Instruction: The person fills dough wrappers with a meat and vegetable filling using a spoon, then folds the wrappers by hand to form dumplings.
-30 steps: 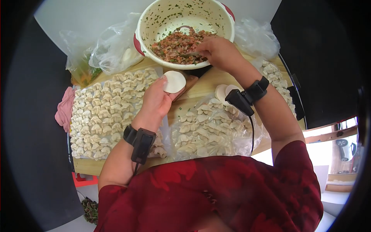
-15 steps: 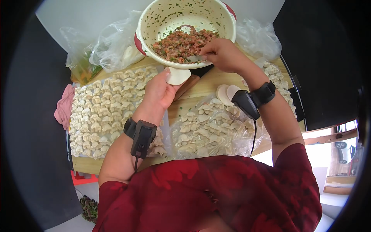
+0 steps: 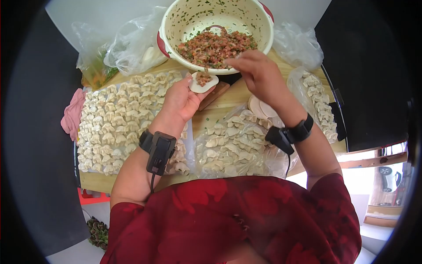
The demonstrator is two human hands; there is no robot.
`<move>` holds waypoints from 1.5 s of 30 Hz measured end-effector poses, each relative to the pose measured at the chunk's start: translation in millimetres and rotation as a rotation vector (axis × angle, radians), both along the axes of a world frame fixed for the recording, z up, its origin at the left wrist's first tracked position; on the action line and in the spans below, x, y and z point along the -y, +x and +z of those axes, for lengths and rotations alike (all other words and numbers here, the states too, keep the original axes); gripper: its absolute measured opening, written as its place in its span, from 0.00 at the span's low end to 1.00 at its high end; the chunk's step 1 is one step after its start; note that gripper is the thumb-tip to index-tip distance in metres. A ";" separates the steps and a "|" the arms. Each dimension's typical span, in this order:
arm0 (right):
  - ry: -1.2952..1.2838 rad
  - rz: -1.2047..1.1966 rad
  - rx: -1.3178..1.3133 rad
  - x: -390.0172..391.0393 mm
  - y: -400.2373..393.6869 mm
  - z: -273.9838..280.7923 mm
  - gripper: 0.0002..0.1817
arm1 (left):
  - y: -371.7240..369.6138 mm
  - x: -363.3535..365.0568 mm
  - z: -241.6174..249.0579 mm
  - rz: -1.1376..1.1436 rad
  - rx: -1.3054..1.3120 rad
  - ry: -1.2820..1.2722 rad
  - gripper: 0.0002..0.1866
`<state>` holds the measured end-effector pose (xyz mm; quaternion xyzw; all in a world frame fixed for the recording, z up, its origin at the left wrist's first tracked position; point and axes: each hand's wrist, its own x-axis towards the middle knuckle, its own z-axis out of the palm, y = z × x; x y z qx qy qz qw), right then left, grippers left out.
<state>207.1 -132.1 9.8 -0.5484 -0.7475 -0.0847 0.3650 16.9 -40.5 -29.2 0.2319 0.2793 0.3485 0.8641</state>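
Observation:
My left hand (image 3: 182, 97) holds a round dumpling wrapper (image 3: 212, 83) by its left edge, just below the bowl's near rim. A small mound of meat filling (image 3: 203, 78) lies on the wrapper. Closed fingers on my right hand (image 3: 259, 72) hover at the near right rim of a large cream bowl (image 3: 263, 33). The flat pale utensil it gripped earlier is mostly hidden now. Chopped meat filling with green bits (image 3: 215, 46) covers the bowl's bottom, and green flecks stick to its wall. Two or so spare wrappers (image 3: 256, 107) lie below my right hand.
Rows of finished dumplings (image 3: 118, 116) cover the table's left side. More dumplings (image 3: 233, 145) lie on plastic in front of me, and others (image 3: 318, 97) at the right edge. Plastic bags (image 3: 132, 48) flank the bowl. A brown board (image 3: 213, 96) and pink cloth (image 3: 72, 114) also show.
Filling now sits on the wrapper, which was bare before. My right hand has drawn back from the filling in the bowl. My left hand has stayed nearly in place.

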 end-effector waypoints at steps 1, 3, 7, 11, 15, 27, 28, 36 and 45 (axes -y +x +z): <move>-0.028 -0.033 -0.003 -9.1 4.2 0.8 0.15 | 0.5 -0.1 -0.8 -0.001 0.000 0.001 0.18; -0.052 -0.068 -0.005 -23.7 11.7 -1.1 0.14 | 1.7 -0.2 -0.3 0.024 -0.003 -0.014 0.18; -0.166 -0.061 -0.038 -34.9 17.6 -8.6 0.11 | 1.2 -0.9 0.6 0.023 -0.004 -0.014 0.18; -0.253 -0.055 -0.299 -18.7 13.0 -2.9 0.10 | 0.5 -3.4 -0.8 -0.008 0.013 0.028 0.19; -0.225 -0.026 -0.202 2.9 -1.3 -6.2 0.12 | 1.0 0.3 3.3 0.019 0.031 0.008 0.18; -0.042 -0.105 -0.121 36.5 -24.8 -17.3 0.18 | -13.1 13.8 9.1 -0.012 0.007 0.043 0.18; -0.042 -0.107 -0.119 39.2 -27.9 -17.9 0.18 | -13.7 15.9 11.5 -0.014 0.008 0.044 0.18; -0.080 -0.088 -0.414 62.6 -40.4 -4.4 0.15 | -18.1 27.0 20.7 -0.095 0.029 0.117 0.20; -0.355 -0.172 -0.836 68.0 -22.9 -16.3 0.10 | -22.8 17.2 17.6 -0.096 -0.019 0.190 0.18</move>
